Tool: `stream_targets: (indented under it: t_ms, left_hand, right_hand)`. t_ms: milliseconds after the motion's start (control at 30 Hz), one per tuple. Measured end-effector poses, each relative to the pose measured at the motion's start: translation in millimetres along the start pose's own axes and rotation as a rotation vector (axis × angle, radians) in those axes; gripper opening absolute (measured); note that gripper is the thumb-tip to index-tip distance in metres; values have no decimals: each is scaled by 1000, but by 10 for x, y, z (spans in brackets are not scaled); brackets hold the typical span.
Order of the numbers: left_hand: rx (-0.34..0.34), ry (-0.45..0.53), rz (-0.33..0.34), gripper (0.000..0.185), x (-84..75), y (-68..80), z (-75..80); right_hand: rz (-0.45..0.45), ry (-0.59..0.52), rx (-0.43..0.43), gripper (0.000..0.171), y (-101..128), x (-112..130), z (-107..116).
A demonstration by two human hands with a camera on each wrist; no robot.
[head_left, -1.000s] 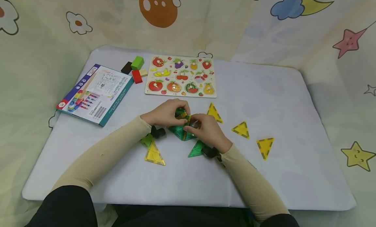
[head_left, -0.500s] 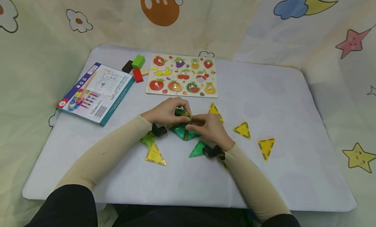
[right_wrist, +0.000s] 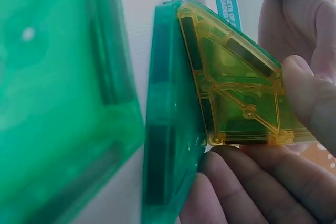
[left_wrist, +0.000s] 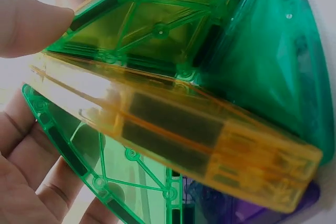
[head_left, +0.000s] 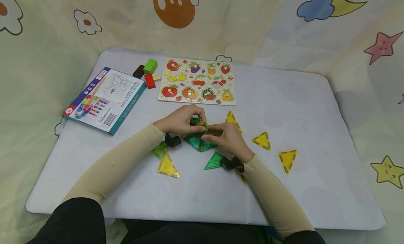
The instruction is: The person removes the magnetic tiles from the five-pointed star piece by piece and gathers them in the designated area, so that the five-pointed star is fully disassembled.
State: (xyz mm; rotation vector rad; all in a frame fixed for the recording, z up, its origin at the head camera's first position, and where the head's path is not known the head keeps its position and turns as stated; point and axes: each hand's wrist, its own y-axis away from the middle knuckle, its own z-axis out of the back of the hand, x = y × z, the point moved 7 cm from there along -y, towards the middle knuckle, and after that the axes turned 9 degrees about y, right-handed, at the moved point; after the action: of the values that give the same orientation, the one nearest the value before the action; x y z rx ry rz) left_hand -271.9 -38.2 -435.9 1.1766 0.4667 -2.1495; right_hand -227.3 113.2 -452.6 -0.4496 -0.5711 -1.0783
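Both hands meet at a small three-dimensional build of translucent magnetic tiles (head_left: 201, 142) on the table. My left hand (head_left: 182, 119) pinches its upper part between thumb and fingers. On the near right side, my right hand (head_left: 229, 137) grips the build with thumb and fingers. A yellow triangular tile (right_wrist: 247, 93) stands against a green tile (right_wrist: 170, 103) in the right wrist view. The left wrist view shows yellow tile edges (left_wrist: 168, 124) between green triangles (left_wrist: 157, 30), with a purple piece (left_wrist: 210, 198) low down. The hands partly hide the build in the head view.
Loose yellow triangles (head_left: 262, 141) lie to the right. A green triangle (head_left: 213, 161) sits by the right wrist, and a yellow one (head_left: 168, 166) near the left forearm. Behind are a fruit puzzle board (head_left: 197, 81), a boxed toy (head_left: 105, 100) and several coloured blocks (head_left: 149, 80).
The right hand's fingers have straightened a little at the tile build. Both hands stay on it, while the whole head view shifts slightly.
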Motion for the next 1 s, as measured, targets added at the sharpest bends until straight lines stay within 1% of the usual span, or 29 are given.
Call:
stream_targets:
  t_ms: [133,200,333,467,700,1000]
  left_hand:
    - [-14,-8,7,12,1,35,43]
    - [-16,-8,1,13,-1,34,50]
    - [-6,-4,-11,14,-12,12,38]
    - [1,-5,-3,14,-1,5,25]
    - [8,7,-6,13,-1,-2,4]
    - [18,17,-6,12,-14,-7,-8]
  right_hand:
    - [-29,-25,12,30,33,-47,21]
    - [-30,-27,16,30,38,-54,32]
    - [-40,-30,33,30,36,-62,34]
    - [-58,-37,57,29,48,-82,20]
    - [-57,-72,73,29,80,-105,20]
    - [-56,-28,77,26,115,-127,53]
